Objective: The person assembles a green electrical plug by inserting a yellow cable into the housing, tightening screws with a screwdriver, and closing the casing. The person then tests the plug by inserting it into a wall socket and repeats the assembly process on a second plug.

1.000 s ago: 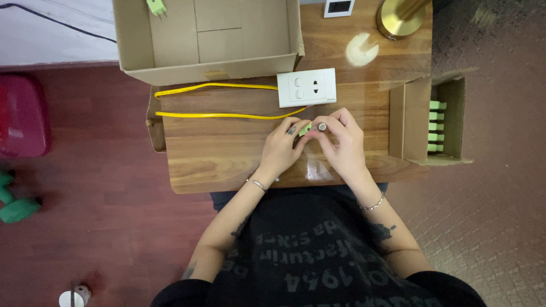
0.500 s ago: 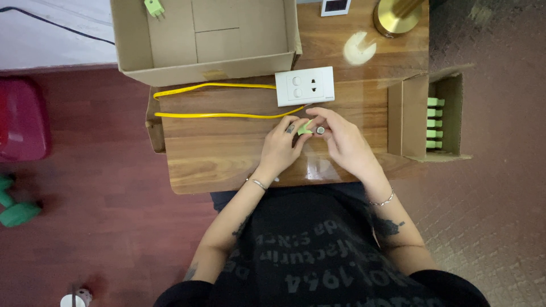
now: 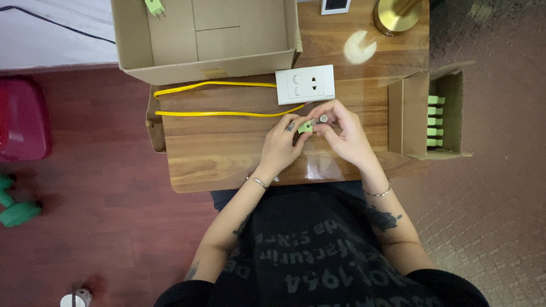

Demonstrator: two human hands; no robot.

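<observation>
Left hand (image 3: 280,145) and right hand (image 3: 346,135) met over the wooden surface (image 3: 227,153), fingers of both pinching a small green plug (image 3: 306,127). Just beyond lay a white socket plate (image 3: 305,84) with its yellow cable (image 3: 216,99). Farther off sat an open cardboard box (image 3: 205,40); at right, a smaller carton (image 3: 426,116) holding green plugs.

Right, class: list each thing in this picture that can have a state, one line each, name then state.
left hand: shut on green plug
right hand: pinching a small silver part at the plug
large cardboard box: open, one green plug inside
small cardboard box: open, on its side
yellow cable: looped, loose
white socket panel: nothing plugged in
</observation>
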